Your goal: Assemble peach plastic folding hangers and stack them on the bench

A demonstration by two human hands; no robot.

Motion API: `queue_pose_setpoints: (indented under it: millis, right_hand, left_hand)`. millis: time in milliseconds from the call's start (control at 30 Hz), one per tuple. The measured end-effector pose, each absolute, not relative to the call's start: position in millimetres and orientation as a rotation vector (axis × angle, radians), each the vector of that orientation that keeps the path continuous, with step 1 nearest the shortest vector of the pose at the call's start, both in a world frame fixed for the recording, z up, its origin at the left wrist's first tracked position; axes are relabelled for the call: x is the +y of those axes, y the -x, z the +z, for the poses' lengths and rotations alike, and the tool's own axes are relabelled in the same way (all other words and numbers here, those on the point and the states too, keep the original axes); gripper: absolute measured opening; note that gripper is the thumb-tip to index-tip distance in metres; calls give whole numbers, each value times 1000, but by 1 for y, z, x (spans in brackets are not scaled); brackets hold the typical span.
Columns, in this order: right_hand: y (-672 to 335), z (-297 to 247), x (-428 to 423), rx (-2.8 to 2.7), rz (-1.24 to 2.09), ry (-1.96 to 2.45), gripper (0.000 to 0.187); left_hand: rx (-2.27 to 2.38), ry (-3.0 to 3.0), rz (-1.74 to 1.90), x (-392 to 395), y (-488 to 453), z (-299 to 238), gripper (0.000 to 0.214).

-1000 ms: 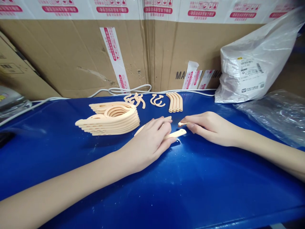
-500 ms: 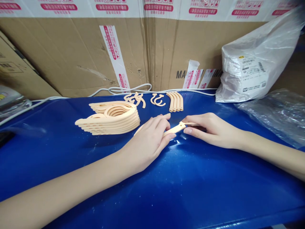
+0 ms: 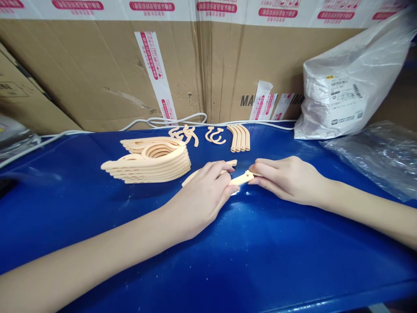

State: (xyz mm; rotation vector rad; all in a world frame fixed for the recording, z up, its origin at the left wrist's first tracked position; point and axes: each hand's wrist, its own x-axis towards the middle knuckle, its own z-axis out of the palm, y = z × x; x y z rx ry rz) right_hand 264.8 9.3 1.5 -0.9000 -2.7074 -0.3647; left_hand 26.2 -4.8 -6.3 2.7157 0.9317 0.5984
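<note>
My left hand (image 3: 203, 198) lies over a peach plastic hanger piece (image 3: 241, 178) on the blue table (image 3: 247, 256), fingers curled on it and pinning it down. My right hand (image 3: 286, 178) pinches the free end of that same piece, where a small peach part meets it; the part is mostly hidden by my fingers. To the left stands a stack of peach hanger bodies (image 3: 150, 163). Behind lie small hooks (image 3: 215, 135), some curved bits (image 3: 185, 134) and a row of curved bars (image 3: 239, 138).
Taped cardboard boxes (image 3: 107, 74) wall off the back of the table. A white cable (image 3: 176, 121) runs along their base. A filled white plastic bag (image 3: 342, 91) and a crumpled clear bag (image 3: 378, 156) sit at the right. A foil-like packet (image 3: 13, 137) lies far left.
My right hand has moved left until the small part it pinches meets the end of the piece under my left hand. My left hand has shifted slightly.
</note>
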Motion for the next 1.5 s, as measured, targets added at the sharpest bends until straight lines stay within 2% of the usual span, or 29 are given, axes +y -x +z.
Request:
queue_pose_setpoints:
  millis: [167,300,533,800,967,1500]
  right_hand:
    - [-264,2,8,-2681,-624,837,47]
    - [-263,2,8,-2674,-591,879,47]
    - [-260,2,8,-2629,207,1030,40]
    - [-259,14,10,-2599,761,1040,37]
    - [-260,21,8,-2473,980,1065,38]
    - [-259,21,6,-2589,656,965,33]
  left_hand:
    - [917,-2717,610,-5,-26,-5,35]
    - [921,-2730,614,-4,-27,-4,35]
    - [919,-2763,604,-4,-26,-5,34]
    - [914,-2780,609,-8,-27,-4,31]
    - [911,-2748,652,-8,-27,-6,28]
    - [882,-2744,642,-7,-25,-6,30]
